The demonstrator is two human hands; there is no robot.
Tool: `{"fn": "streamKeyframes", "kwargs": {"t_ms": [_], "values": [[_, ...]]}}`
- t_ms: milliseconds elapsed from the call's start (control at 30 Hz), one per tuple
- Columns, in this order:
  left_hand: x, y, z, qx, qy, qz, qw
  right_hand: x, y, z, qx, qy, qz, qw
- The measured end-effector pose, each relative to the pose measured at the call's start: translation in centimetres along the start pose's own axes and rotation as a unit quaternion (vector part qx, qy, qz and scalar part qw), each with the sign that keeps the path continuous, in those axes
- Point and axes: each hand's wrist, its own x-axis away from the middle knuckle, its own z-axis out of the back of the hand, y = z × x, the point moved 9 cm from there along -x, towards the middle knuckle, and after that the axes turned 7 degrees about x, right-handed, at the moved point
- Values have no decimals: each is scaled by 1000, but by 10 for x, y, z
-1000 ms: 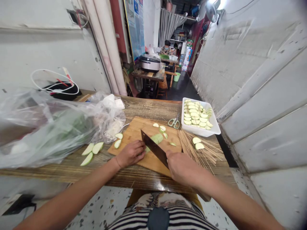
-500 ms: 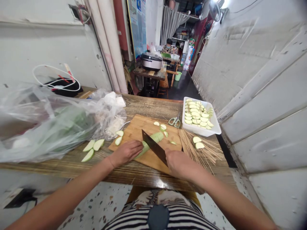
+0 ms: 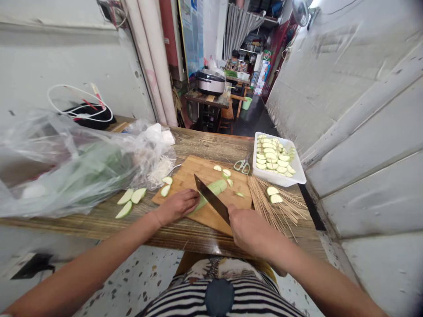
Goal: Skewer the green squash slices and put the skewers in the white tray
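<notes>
A pale green zucchini [image 3: 217, 187] lies cut side down on the wooden cutting board [image 3: 191, 169], its right part marked by slices that still sit together. My left hand [image 3: 177, 206] is closed over its left end, with the fingers bent and pressed on it. My right hand [image 3: 246, 226] grips the handle of a dark cleaver [image 3: 211, 198], whose blade stands slantwise across the zucchini just right of my left fingers. Whether the edge is through the flesh is hidden. Loose slices [image 3: 226, 173] lie at the board's far side, and others [image 3: 165, 190] at its left edge.
A white plastic tub [image 3: 280, 178] of zucchini slices stands at right, beside thin bamboo skewers [image 3: 264, 204] and scissors [image 3: 243, 166]. Clear plastic bags [image 3: 82, 171] with greens fill the left of the table. More slices [image 3: 130, 198] lie before them. A white wall rises at right.
The view has shifted slightly, so the table sits a little to the right. The cleaver and both hands keep nearly the same places on the zucchini.
</notes>
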Motion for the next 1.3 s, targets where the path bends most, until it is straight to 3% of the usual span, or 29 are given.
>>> {"fn": "streamKeyframes", "kwargs": {"t_ms": [367,733,833,967,1033,1200,1300], "values": [[-2,1,1,2,-6,6,1000,-4,0,10,30,69,66,995],[3,-8,-6,31,-29,42,998,-19,-4,-11,18,17,59,998],[3,-14,-8,58,-97,87,990,-23,-1,-13,20,25,56,998],[9,-16,-10,79,-233,137,960,-26,0,-12,24,41,61,997],[12,-17,-10,78,-271,157,946,-25,1,-10,27,48,62,997],[9,-15,-11,79,-306,184,931,-15,1,-3,31,62,61,996],[1,-10,-9,79,-290,165,939,-6,0,3,21,58,54,997]]}}
